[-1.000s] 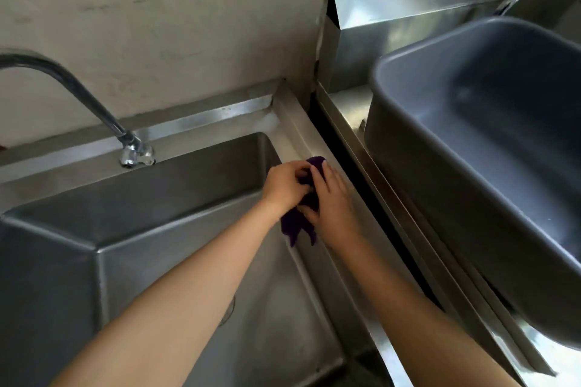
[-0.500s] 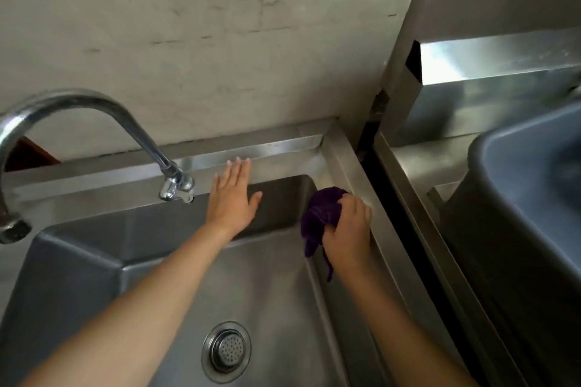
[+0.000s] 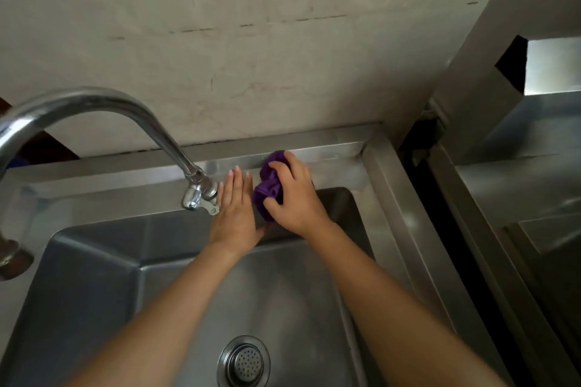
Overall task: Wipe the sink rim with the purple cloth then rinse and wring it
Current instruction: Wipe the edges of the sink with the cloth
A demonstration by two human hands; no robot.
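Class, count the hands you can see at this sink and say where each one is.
2. The left hand lies flat and open beside the tap base; the right hand grips the purple cloth on the sink's back rim.

Right hand [image 3: 295, 198] presses purple cloth [image 3: 268, 187] on sink rim [image 3: 333, 163].

There are two hands: one left hand [image 3: 234, 207] and one right hand [image 3: 294, 198]. There is one purple cloth [image 3: 267, 187]. There is one sink [image 3: 94, 261], one tap [image 3: 103, 110], and one drain [image 3: 244, 361].
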